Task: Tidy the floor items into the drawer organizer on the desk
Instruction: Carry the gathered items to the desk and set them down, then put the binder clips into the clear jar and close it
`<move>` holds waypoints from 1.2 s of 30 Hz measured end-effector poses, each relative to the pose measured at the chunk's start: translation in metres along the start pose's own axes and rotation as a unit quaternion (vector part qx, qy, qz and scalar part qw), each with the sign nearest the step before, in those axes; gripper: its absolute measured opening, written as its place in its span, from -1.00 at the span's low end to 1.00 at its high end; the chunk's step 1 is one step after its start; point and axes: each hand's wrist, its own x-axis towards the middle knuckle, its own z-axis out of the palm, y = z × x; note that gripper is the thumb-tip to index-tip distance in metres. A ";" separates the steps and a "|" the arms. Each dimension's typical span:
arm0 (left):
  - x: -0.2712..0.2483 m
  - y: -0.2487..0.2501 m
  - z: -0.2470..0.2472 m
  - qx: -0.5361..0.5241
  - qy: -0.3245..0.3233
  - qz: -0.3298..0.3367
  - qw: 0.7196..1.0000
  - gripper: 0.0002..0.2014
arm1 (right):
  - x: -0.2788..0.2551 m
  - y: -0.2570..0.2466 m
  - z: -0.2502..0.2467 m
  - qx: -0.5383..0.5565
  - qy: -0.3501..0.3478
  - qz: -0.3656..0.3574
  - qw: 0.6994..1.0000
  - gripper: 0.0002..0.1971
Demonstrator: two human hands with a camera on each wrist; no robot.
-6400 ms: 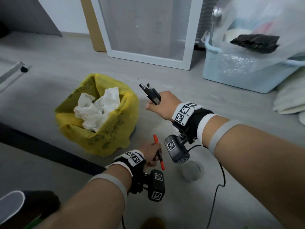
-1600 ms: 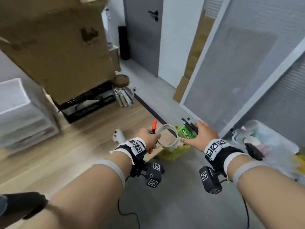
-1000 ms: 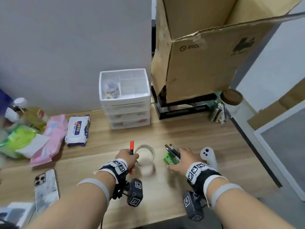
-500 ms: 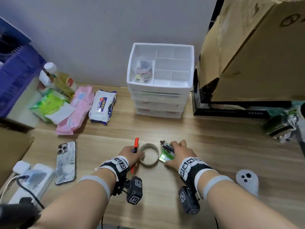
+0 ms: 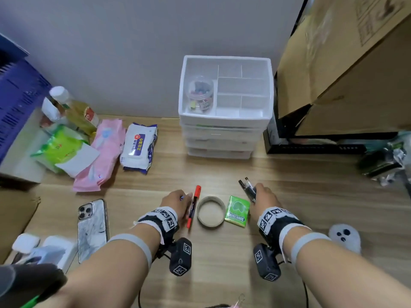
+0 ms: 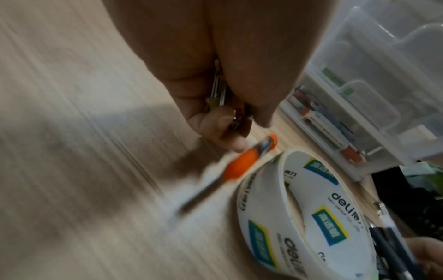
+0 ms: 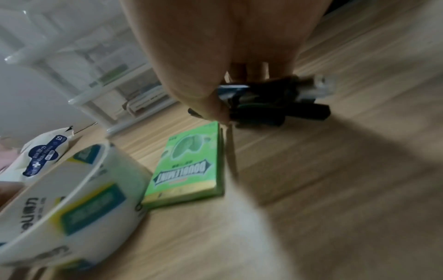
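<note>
On the wooden desk (image 5: pixel 289 196), the white drawer organizer (image 5: pixel 225 130) stands against the wall with a clear jar (image 5: pixel 201 94) in its top tray. A tape ring (image 5: pixel 210 211) (image 6: pixel 299 208) (image 7: pixel 72 199) and a green gum box (image 5: pixel 236 211) (image 7: pixel 189 166) lie flat between my hands. My left hand (image 5: pixel 185 197) (image 6: pixel 230 132) curls round small metal keys (image 6: pixel 218 94). A red marker (image 5: pixel 193 205) (image 6: pixel 242 164) lies beside its fingers, blurred in the left wrist view. My right hand (image 5: pixel 255 192) (image 7: pixel 223 111) grips a bundle of dark pens (image 5: pixel 246 188) (image 7: pixel 275 100).
A phone (image 5: pixel 93 227) and wipe packs (image 5: pixel 139 147) lie at the left, with a bottle (image 5: pixel 75 110) and a blue crate (image 5: pixel 15 103) behind. A white controller (image 5: pixel 344 237) sits at the right. A cardboard box (image 5: pixel 355 63) overhangs a black tray (image 5: pixel 311 147).
The tape ring and gum box have left my hands and now lie on the desk. The marker has left my left hand's grip. Both hands have drawn apart.
</note>
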 end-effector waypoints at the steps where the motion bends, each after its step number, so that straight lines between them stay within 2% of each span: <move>1: 0.003 -0.003 -0.002 -0.009 -0.010 -0.002 1.000 -0.62 | -0.005 -0.004 0.003 0.003 0.012 0.013 1.000 -0.62; 5: 0.013 -0.011 -0.020 -0.013 -0.036 -0.001 0.999 -0.62 | -0.020 -0.019 0.000 0.027 0.049 0.047 0.997 -0.57; 9: 0.019 -0.002 -0.058 -0.153 -0.075 0.028 0.985 -0.54 | -0.035 -0.049 -0.029 0.105 0.105 0.018 0.989 -0.70; 11: 0.017 0.012 -0.079 -0.275 -0.109 -0.008 0.955 -0.55 | -0.044 -0.071 -0.052 0.140 0.136 -0.055 0.979 -0.77; 13: 0.010 0.029 -0.106 -0.399 -0.150 -0.043 0.904 -0.55 | -0.055 -0.099 -0.084 0.135 0.186 -0.164 0.959 -0.84; 15: 0.006 0.046 -0.131 -0.465 -0.162 -0.036 0.869 -0.60 | -0.064 -0.129 -0.119 0.126 0.258 -0.243 0.926 -0.94; 17: 0.001 0.062 -0.160 -0.491 -0.151 -0.004 0.858 -0.72 | -0.065 -0.161 -0.156 0.138 0.323 -0.277 0.894 -0.96; 19: -0.005 0.075 -0.183 -0.501 -0.129 0.034 0.855 -0.81 | -0.053 -0.186 -0.187 0.132 0.331 -0.278 0.892 -0.90; 22: -0.005 0.084 -0.207 -0.509 -0.103 0.085 0.850 -0.79 | -0.027 -0.216 -0.220 0.047 0.221 -0.232 0.946 -0.51; 24: -0.003 0.086 -0.217 -0.508 -0.091 0.116 0.849 -0.75 | -0.013 -0.229 -0.230 -0.007 0.169 -0.193 0.967 -0.36; 27: -0.004 0.089 -0.223 -0.474 -0.079 0.142 0.865 -0.73 | 0.004 -0.238 -0.232 -0.085 0.152 -0.159 0.972 -0.33; 29: -0.007 0.092 -0.222 -0.444 -0.077 0.142 0.882 -0.65 | 0.011 -0.239 -0.231 -0.096 0.141 -0.153 0.973 -0.33; 32: -0.014 0.098 -0.219 -0.431 -0.086 0.145 0.886 -0.54 | 0.009 -0.234 -0.232 -0.011 0.183 -0.155 0.971 -0.33; 34: -0.018 0.101 -0.215 -0.437 -0.095 0.147 0.882 -0.52 | -0.002 -0.230 -0.234 0.069 0.244 -0.167 0.953 -0.30; 36: -0.021 0.102 -0.212 -0.461 -0.120 0.145 0.867 -0.43 | -0.018 -0.229 -0.236 0.122 0.278 -0.221 0.927 -0.29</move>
